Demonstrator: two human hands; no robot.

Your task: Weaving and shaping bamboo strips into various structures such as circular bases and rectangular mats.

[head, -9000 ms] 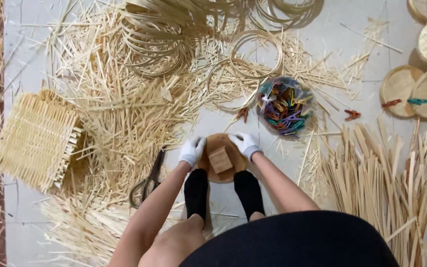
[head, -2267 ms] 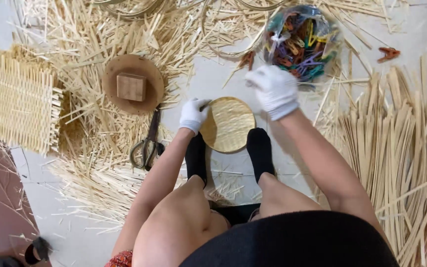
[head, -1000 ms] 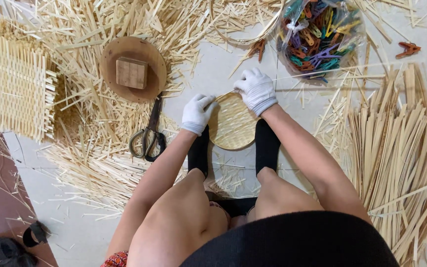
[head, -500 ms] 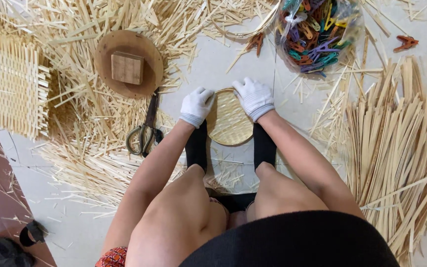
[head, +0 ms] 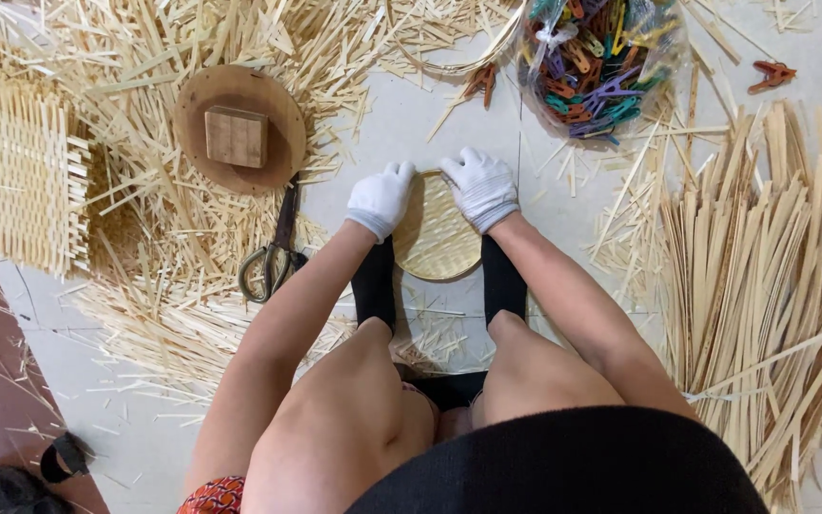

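Gloved hands, left point(head: 381, 197) and right point(head: 480, 186), press curled fingers onto a round woven bamboo disc point(head: 436, 236) lying on the floor between the feet. Its weave looks complete; loose bamboo strips point(head: 763, 276) and scissors point(head: 273, 255) lie beside.

Pale floor point(head: 411, 124), bamboo strips point(head: 763, 276) strewn, bright light.
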